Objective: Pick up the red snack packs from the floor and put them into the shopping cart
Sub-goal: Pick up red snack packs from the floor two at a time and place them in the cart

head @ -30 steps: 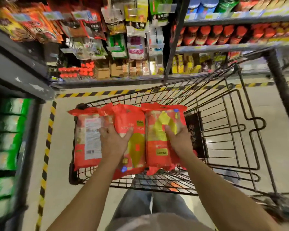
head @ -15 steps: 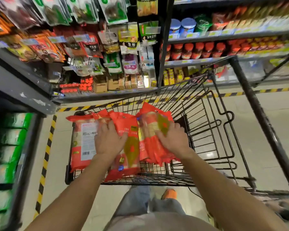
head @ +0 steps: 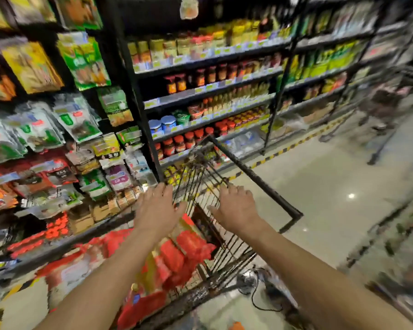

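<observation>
Both hands are now hovering empty above the black wire shopping cart [head: 224, 246], left hand [head: 159, 207] and right hand [head: 236, 207] spread flat, having just released the crinkly red plastic snack packs [head: 177, 256], which are lying inside; this load looks delivered.

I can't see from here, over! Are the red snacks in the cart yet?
Left hand open, empty. Right hand open, empty. Red snack packs lying in the cart. Picture blurry; nothing seen in the way.
</observation>
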Motion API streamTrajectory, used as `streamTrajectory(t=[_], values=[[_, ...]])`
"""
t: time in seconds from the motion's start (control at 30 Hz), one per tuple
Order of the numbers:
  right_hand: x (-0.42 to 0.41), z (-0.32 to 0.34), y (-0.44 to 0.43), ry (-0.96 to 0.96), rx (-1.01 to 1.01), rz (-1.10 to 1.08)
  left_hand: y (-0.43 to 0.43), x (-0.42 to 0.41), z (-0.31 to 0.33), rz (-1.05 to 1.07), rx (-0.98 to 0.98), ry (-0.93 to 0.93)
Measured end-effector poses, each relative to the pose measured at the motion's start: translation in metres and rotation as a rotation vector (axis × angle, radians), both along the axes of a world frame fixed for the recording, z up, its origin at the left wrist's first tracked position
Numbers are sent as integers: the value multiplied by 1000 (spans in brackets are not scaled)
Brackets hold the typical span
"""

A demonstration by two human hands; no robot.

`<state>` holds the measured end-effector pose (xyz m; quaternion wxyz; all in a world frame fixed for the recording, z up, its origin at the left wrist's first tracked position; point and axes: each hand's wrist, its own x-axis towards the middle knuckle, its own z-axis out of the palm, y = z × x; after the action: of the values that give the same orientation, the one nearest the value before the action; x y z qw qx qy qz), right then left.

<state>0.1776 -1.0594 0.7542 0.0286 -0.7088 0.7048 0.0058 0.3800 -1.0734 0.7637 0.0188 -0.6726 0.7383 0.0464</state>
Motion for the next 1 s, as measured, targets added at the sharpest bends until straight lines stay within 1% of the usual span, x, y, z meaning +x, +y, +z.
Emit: streamTrajectory(t=[0.1, 0.2, 0.3, 0.4, 0.53, 0.67, 0.77, 0.83, 0.9, 1.0], values=[[-26, 26, 45, 2, -70, -187, 9, -37, 26, -211, -49, -15], [-46, 47, 107, 21, -120, -403, 34, -71, 48, -428, -75, -45], [-55, 58, 187, 32, -160, -600, 73, -101, 60, -665, -135, -62], [-58, 67, 273, 54, -166, -806, 127, -132, 69, -861, -134, -42], [-59, 77, 386, 73, -190, -1059, 214, -177, 82, -1116, -159, -4], [-53, 72, 500, 62, -199, -1303, 314, -218, 92, -1349, -192, 29], [-47, 71, 585, 50, -189, -1467, 396, -243, 96, -1523, -239, 9], [-42, 70, 641, 41, -190, -1560, 451, -259, 93, -1624, -254, 1], [-35, 66, 700, 38, -190, -1655, 508, -276, 86, -1724, -256, 35], [-24, 55, 793, 15, -162, -1787, 607, -297, 72, -1856, -228, 37]])
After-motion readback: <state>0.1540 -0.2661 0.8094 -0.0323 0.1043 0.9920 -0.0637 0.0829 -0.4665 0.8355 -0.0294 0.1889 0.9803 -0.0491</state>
